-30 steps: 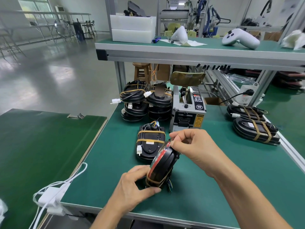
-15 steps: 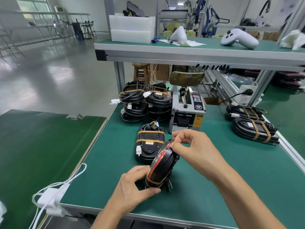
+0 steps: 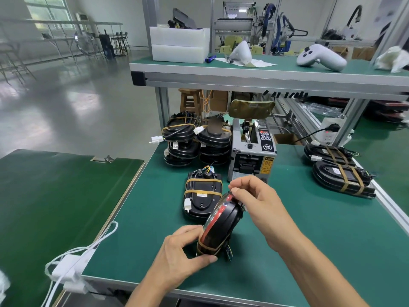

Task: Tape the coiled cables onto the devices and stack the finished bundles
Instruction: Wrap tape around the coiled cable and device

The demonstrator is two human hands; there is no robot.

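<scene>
Device in hand: a black device (image 3: 221, 227) with a red face stands on edge on the green bench (image 3: 309, 251), near its front edge, one tan tape band round its lower end.
Left hand (image 3: 183, 255): its grip is closed on the lower, taped end – thumb along the bottom, fingers over the top – steadying it upright.
Right hand (image 3: 254, 200): fingers curled at the upper edge, thumb and forefinger pinched; a tape strip between them cannot be made out.
What changed: over the last second almost nothing – the device keeps its tilt and place, and the right fingers only work slightly along the top rim. That reads as a second band being laid or smoothed, so this bundle is probably not finished.
Taped device beyond: a flat one (image 3: 202, 194) with two bands lies just behind, not yet stacked.
Stacks: finished bundles (image 3: 194, 140) stand further back, left of the tape dispenser (image 3: 252, 151).
Right side: two more banded devices (image 3: 340, 173) lie well apart.
</scene>
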